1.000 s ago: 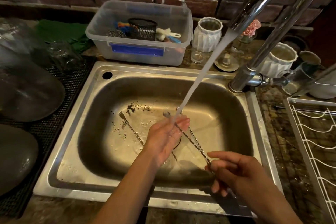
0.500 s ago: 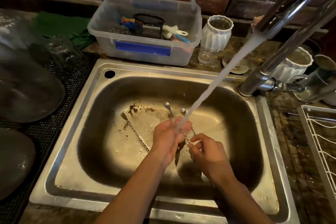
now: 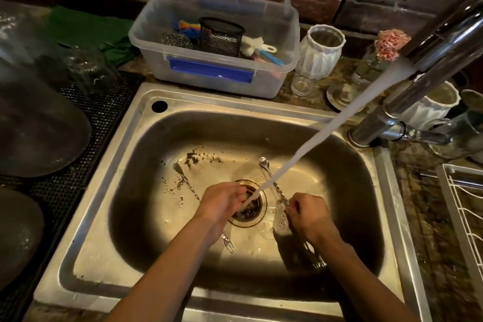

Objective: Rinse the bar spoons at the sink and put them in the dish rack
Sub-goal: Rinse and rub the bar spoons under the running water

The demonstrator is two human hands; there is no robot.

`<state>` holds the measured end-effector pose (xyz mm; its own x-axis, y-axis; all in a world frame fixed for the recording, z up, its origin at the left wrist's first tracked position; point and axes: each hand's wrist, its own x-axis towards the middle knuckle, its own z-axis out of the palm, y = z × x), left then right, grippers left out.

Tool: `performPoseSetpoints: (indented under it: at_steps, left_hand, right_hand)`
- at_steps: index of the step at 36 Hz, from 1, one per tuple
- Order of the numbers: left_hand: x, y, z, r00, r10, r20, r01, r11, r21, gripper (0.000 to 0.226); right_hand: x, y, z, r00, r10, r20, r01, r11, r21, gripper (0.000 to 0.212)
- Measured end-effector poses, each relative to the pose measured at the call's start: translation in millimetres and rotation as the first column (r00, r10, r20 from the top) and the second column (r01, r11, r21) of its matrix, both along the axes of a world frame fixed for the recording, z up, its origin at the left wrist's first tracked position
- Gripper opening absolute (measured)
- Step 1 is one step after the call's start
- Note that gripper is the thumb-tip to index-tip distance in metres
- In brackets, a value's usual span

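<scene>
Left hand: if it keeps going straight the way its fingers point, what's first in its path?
Likely the water stream just past the left hand, over the drain; depth is unclear, so the fingers may already touch it.

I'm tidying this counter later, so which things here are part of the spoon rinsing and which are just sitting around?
In the job:
bar spoon in the right hand
bar spoon under the left hand
sink
tap
dish rack

Lying about:
plastic tub of scrubbers
white ribbed jars
green cloth
</scene>
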<state>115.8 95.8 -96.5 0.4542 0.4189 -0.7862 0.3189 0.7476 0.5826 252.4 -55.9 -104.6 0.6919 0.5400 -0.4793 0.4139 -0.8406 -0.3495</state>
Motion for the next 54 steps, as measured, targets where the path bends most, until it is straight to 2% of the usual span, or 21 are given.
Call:
performPoseSetpoints:
  at_steps: [3, 11, 17, 19, 21, 24, 26, 29, 33, 37, 42, 48, 54]
  left_hand:
    - [-12.4, 13.6, -1.1, 0.998, 0.054, 0.010, -0.054, 0.998, -0.018, 0.024]
    - [-41.9, 47.3, 1.0, 0.975, 0.221, 0.023, -0.216, 0.969, -0.123, 0.026]
    - [-56.0, 61.8, 6.6, 0.957, 0.290, 0.003, -0.288, 0.949, -0.131, 0.025]
    - [-60.0, 65.7, 7.2, 0.943, 0.333, -0.021, -0.334, 0.937, -0.108, 0.024]
    - [-62.7, 68.4, 6.5, 0.934, 0.351, -0.071, -0.356, 0.932, -0.074, 0.023]
    - [-65.4, 70.8, 2.2, 0.917, 0.371, -0.145, -0.381, 0.923, -0.053, 0.021]
    - [-66.3, 71.7, 0.6, 0.910, 0.375, -0.177, -0.390, 0.919, -0.059, 0.020]
    - [-66.6, 72.0, -0.7, 0.909, 0.360, -0.209, -0.377, 0.925, -0.046, 0.024]
    - [-67.5, 72.0, -3.3, 0.882, 0.417, -0.220, -0.437, 0.898, -0.054, 0.024]
    - [-68.4, 71.3, -1.5, 0.867, 0.450, -0.217, -0.475, 0.876, -0.082, 0.029]
    - [-66.4, 69.1, -2.5, 0.884, 0.400, -0.243, -0.437, 0.890, -0.126, 0.032]
    - [-60.3, 56.8, -6.4, 0.891, 0.404, -0.207, -0.446, 0.866, -0.227, 0.035]
    - [-53.9, 49.8, -9.8, 0.882, 0.412, -0.228, -0.459, 0.859, -0.226, 0.034]
  right_hand:
    - [5.4, -1.2, -5.7, 1.000, 0.003, 0.018, -0.003, 1.000, -0.022, 0.013]
    - [8.6, 1.7, -13.4, 1.000, -0.002, 0.017, 0.002, 0.999, -0.036, 0.019]
    - [1.4, 8.1, -5.3, 0.986, 0.082, 0.144, -0.069, 0.993, -0.093, 0.016]
    - [-5.7, 18.0, -4.6, 0.980, 0.110, 0.169, -0.101, 0.993, -0.058, 0.015]
    - [-14.8, 33.0, -5.8, 0.991, 0.104, 0.089, -0.107, 0.994, 0.038, 0.014]
    - [-35.6, 61.5, -7.6, 0.975, 0.111, -0.191, -0.078, 0.982, 0.174, 0.012]
    - [-53.1, 82.2, -11.7, 0.945, 0.209, -0.251, -0.165, 0.969, 0.187, 0.018]
    - [-79.8, 106.4, -20.7, 0.917, 0.285, -0.277, -0.247, 0.955, 0.166, 0.013]
    - [-104.1, 116.0, -31.0, 0.922, 0.363, -0.132, -0.345, 0.928, 0.144, 0.031]
    - [-111.4, 114.8, -36.4, 0.920, 0.393, -0.001, -0.388, 0.908, 0.158, 0.021]
    - [-107.6, 111.5, -39.0, 0.934, 0.357, -0.016, -0.347, 0.918, 0.190, 0.017]
    - [-104.4, 106.3, -40.6, 0.950, 0.308, -0.047, -0.290, 0.929, 0.230, 0.013]
    - [-97.4, 101.3, -38.5, 0.952, 0.301, -0.048, -0.281, 0.928, 0.246, 0.011]
